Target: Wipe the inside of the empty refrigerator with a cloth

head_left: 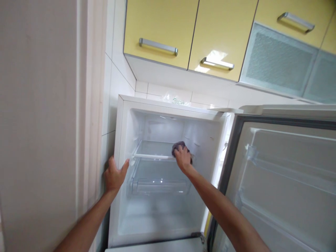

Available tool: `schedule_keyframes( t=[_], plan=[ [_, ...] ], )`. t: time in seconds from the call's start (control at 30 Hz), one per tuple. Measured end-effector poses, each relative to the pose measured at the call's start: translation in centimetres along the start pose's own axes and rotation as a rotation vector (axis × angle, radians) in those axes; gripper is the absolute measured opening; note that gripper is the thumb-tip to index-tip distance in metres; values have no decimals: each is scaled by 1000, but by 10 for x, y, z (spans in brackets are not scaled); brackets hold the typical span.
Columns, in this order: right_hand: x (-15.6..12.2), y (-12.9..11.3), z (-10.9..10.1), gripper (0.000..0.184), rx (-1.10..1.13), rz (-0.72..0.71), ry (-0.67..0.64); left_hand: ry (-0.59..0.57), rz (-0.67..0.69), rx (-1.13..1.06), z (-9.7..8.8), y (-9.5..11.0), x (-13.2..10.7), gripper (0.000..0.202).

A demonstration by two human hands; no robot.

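One dk cloth (178,144) I clutch remotely w/ R hand (183,158), at upper shelf (156,148); L hand (114,175) spread at fridge's (123,133) L edge.

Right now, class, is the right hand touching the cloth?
Touching. The head view shows the right hand with its fingers pressed over the dark cloth, no gap between them.

My crumpled, purplish-grey fabric cloth (177,145) shows against the white, boxy fridge (206,154); at twelve o'clock I see flat, plain-yellow cabinet doors (160,21), at two a rippled, grey-green glass panel (279,57).
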State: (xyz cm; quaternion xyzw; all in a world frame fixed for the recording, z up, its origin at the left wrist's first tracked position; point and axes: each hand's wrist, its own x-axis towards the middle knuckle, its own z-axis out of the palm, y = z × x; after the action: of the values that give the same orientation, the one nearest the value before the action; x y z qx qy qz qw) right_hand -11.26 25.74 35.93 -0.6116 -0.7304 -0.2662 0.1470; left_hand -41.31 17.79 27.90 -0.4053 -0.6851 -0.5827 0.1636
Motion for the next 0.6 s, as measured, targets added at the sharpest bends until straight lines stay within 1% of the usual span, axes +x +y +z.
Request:
schedule_keyframes(
  t=[0.1, 0.17, 0.27, 0.4, 0.6],
  plan=[
    [12, 34, 19, 52, -34, 130, 35, 1, -6, -1, 1, 0, 0, 70],
    [24, 45, 30, 52, -40, 159, 54, 8, -11, -22, 1, 0, -1, 68],
    [47, 45, 41, 48, -33, 154, 43, 3, -15, -97, -2, 1, -2, 64],
    [80, 44, 52, 44, -11, 139, -18, 0, -11, -180, -4, 0, -4, 60],
    [130, 57, 77, 43, 27, 97, -107, 82, 25, -173, 4, -8, -6, 55]
  ],
)
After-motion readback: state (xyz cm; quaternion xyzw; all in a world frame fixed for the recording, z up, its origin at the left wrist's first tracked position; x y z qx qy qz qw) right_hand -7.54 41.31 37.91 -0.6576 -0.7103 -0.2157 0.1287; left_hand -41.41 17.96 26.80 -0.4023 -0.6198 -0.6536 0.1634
